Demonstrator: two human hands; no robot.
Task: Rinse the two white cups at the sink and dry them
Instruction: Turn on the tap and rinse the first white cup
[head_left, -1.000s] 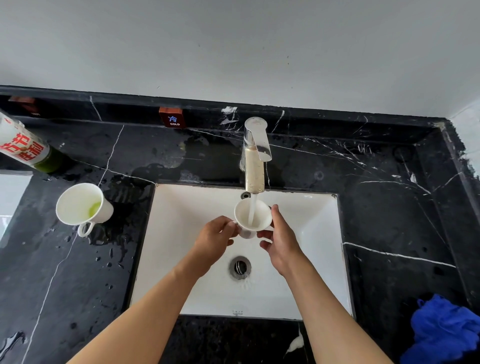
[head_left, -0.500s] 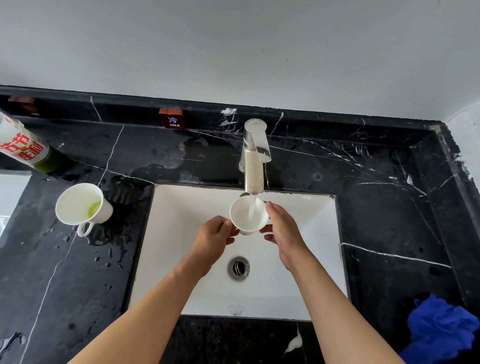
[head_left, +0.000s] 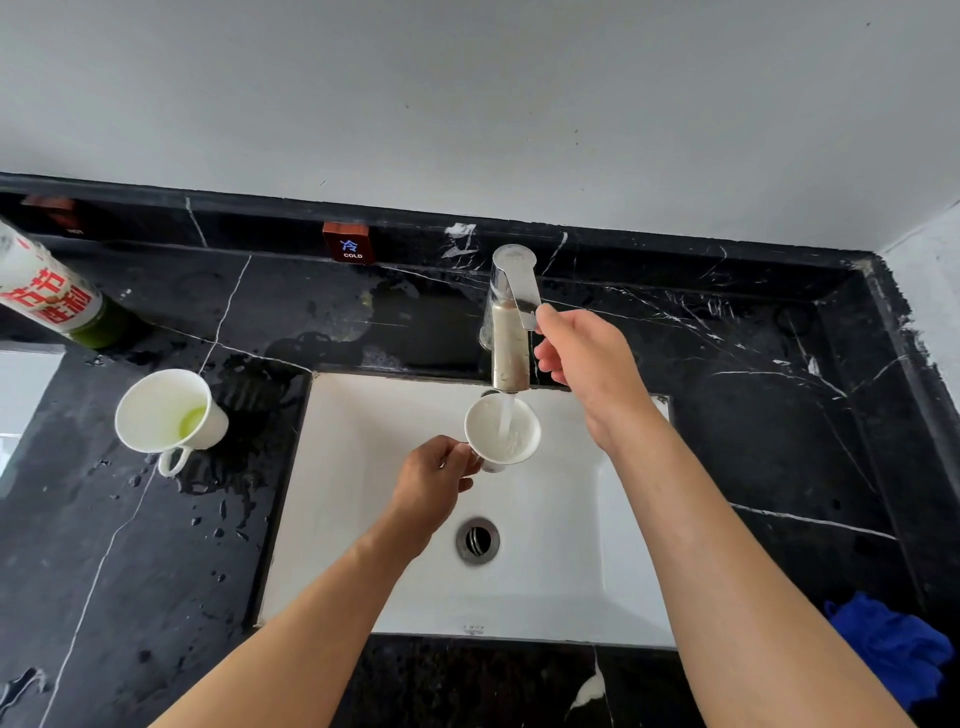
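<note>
Black marble counter (head_left: 727, 441): our left hand (head_left: 431, 483) pinches the cup (head_left: 503, 431) by its handle under the stream; right hand (head_left: 587, 364), fingers loosely curled, touches the tap lever (head_left: 517, 283) — we should shut it gently before overflow.

We observe a white sink (head_left: 363, 519) set in a black marble counter (head_left: 753, 441), with water running from the tap (head_left: 511, 338) into a white cup (head_left: 501, 431). We note the left hand (head_left: 434, 483) gripping this cup at its left side, holding it upright under the spout and above the drain (head_left: 477, 540). The right hand (head_left: 592, 364) is raised beside the tap, one fingertip touching the lever's end. A second cup (head_left: 166, 415) stands on the wet counter left of the sink, with green residue inside. A bottle (head_left: 49, 291) leans at far left; a blue cloth (head_left: 893, 644) lies at lower right. A "COLD" tag (head_left: 347, 244) sits on the backsplash.
</note>
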